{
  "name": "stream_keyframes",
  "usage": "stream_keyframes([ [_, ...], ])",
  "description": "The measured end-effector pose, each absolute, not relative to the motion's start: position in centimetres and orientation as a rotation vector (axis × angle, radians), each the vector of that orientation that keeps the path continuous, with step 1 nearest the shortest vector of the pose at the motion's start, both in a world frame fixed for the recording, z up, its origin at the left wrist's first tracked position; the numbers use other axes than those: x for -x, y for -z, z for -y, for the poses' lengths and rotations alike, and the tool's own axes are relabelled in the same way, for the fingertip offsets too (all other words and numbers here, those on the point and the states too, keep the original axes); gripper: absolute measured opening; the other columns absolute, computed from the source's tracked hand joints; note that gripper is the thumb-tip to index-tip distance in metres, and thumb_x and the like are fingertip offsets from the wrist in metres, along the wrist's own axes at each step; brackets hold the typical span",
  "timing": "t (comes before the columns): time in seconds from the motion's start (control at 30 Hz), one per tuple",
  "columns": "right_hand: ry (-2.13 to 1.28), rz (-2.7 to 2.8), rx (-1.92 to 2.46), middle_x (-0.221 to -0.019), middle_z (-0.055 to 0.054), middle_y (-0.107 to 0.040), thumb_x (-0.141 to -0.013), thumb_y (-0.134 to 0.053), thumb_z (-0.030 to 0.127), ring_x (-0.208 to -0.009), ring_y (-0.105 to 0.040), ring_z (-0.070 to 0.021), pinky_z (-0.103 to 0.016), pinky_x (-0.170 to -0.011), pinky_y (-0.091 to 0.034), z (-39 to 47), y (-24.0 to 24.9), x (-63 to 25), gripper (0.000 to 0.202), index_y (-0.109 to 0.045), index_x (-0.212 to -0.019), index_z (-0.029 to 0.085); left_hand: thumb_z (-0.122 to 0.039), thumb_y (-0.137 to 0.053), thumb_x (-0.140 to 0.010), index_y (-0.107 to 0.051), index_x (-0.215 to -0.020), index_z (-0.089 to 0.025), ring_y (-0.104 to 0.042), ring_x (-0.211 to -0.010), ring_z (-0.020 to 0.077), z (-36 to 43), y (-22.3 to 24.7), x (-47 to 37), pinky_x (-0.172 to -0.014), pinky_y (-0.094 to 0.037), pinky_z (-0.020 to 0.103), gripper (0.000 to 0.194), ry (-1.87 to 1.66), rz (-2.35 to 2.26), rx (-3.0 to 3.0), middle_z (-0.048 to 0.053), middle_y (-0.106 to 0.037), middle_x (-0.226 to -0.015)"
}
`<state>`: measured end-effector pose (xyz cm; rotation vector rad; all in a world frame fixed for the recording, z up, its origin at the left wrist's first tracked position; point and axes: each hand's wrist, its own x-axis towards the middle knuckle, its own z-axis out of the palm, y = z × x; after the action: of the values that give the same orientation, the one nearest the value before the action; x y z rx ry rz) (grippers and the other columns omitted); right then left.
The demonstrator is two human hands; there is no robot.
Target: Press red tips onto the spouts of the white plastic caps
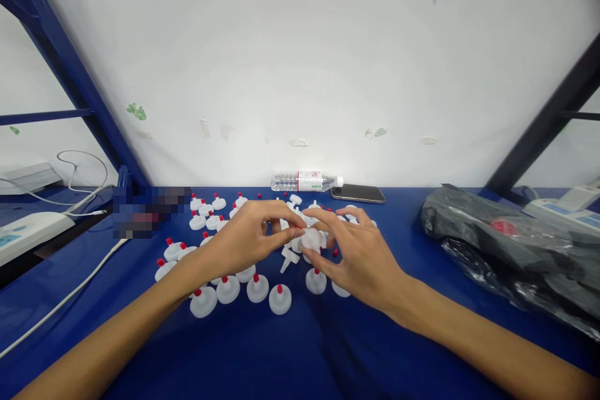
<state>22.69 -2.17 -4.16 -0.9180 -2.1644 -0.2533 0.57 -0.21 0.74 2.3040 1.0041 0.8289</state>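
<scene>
My right hand [359,250] holds a white cap [312,239] between thumb and fingers, above the middle of the blue table [262,356]. Close against its left side, my left hand [262,231] has thumb and forefinger pinched together; what sits between those fingertips is too small to make out. White caps with red tips, such as one at the front [280,300], stand upright in a spread on the left and in front. Under and behind my hands lie white nozzle pieces without red tips, one of them tilted [289,258], and small loose red tips [335,252].
A clear plastic bottle [307,182] lies on its side by the wall, beside a dark phone [357,193]. On the right is a grey plastic bag [506,244]. Power strips [32,231] and white cables [70,294] are at the left, near the blue frame [84,75].
</scene>
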Motion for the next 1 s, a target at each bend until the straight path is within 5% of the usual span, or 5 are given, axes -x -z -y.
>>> stream_keyframes([
  [0.57, 0.187, 2.070, 0.809, -0.102, -0.002, -0.076, -0.100, -0.062, 0.029, -0.074, -0.069, -0.0142, -0.041, -0.101, -0.039, 2.5, 3.5, -22.7, 0.047, -0.043, -0.142, 0.021, -0.026, -0.052, -0.102, -0.067, -0.105, -0.022, -0.063, -0.077, 0.0143, -0.8, -1.5, 0.8, -0.070, -0.045, 0.028, 0.016, -0.756, -1.138, -2.653, 0.001, -0.073, -0.098],
  [1.0, 0.171, 2.121, 0.813, -0.098, 0.000, -0.076, -0.101, -0.051, 0.017, -0.068, -0.068, -0.0125, -0.042, -0.103, -0.038, 2.7, 3.6, -22.6, 0.035, -0.049, -0.135, 0.021, -0.026, -0.050, -0.097, -0.066, -0.088, -0.022, -0.063, -0.076, 0.0224, -2.0, -0.2, 2.5, -0.061, -0.033, 0.032, 0.019, -0.167, -1.453, -2.754, 0.005, -0.071, -0.085],
])
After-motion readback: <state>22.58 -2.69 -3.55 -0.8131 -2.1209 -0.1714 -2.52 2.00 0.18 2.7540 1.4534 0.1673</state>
